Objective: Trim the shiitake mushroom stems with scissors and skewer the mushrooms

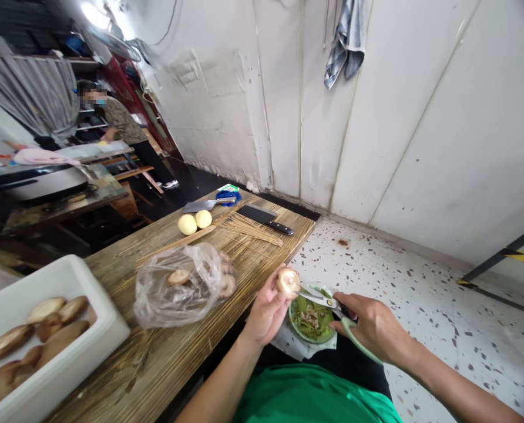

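Observation:
Pinched in my left hand [266, 311] is a shiitake mushroom [288, 283], its pale underside facing me. My right hand [374, 326] grips scissors [330, 302] with pale green handles. Their blades are parted and the tips reach the mushroom's edge by the stem. Beneath both hands is a green bin [294, 322] with a green liner, small mushroom stem pieces [308, 317] lying inside. On the wooden table [165, 346] to my left rests a clear plastic bag [169, 299] with mushrooms in and beside it.
A white tub [107, 311] of larger mushrooms stands at the left. Farther along the table lie two pale yellow round items [195, 222], a cleaver [204, 205], a black-bladed knife [266, 218] and thin skewers [248, 229]. Another person [121, 120] bends over a far table.

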`<control>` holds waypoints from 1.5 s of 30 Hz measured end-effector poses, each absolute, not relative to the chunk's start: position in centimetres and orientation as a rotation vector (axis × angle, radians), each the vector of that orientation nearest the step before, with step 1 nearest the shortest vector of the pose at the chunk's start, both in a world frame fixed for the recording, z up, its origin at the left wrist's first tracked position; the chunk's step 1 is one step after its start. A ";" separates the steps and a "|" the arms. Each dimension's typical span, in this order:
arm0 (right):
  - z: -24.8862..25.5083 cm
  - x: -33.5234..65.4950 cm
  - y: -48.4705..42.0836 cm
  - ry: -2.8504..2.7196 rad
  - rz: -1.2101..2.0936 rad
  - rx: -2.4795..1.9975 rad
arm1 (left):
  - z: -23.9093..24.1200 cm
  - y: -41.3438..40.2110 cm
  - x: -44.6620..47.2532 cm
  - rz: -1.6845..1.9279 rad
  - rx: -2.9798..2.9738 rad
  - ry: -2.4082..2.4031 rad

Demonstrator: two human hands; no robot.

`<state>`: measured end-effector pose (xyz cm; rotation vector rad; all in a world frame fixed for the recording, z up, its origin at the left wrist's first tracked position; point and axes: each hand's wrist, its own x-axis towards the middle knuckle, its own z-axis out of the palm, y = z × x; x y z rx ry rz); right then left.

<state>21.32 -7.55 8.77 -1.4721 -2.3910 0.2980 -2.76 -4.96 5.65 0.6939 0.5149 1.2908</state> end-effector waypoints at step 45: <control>4.4 19.2 -7.3 -2.412 0.498 -1.588 | 2.7 -3.5 -2.4 1.268 0.321 0.512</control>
